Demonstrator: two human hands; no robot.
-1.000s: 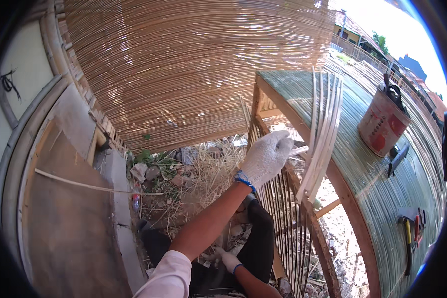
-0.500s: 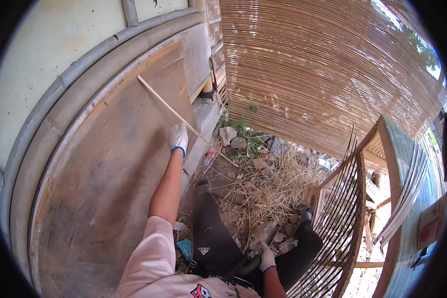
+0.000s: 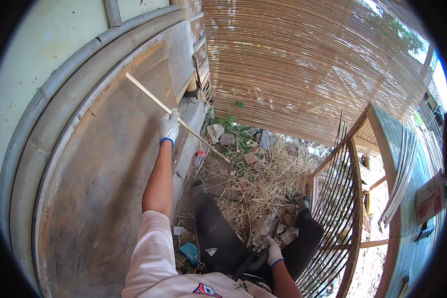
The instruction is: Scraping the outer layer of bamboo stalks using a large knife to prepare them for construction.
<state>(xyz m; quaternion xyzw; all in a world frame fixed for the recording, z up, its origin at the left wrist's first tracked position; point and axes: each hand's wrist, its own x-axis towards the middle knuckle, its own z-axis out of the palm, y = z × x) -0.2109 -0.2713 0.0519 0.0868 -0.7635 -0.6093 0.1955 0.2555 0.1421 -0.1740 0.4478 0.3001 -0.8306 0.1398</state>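
Observation:
My left hand [image 3: 169,126], in a white knitted glove with a blue cuff, is stretched forward and closed around a long thin bamboo strip [image 3: 149,93]. The strip slants from the wooden panel on the left down toward the littered ground. Low between my legs, my right hand [image 3: 273,251], gloved the same way, is closed around what looks like a knife [image 3: 274,228], its narrow dark blade pointing away from me. The handle is hidden by the fingers. Beside that hand a dark curved piece [image 3: 254,261] lies against my lap; its kind is unclear.
A large brown wooden panel [image 3: 99,184] fills the left. Dry straw and shavings [image 3: 263,184] cover the ground with stones and litter. A slatted bamboo frame [image 3: 340,198] stands at the right, and a woven bamboo screen [image 3: 293,69] hangs beyond. A blue packet [image 3: 189,252] lies by my left leg.
My left hand has come slightly nearer and left in the picture with the bamboo strip. My right hand stays low by my lap. The whole view has shifted a little left.

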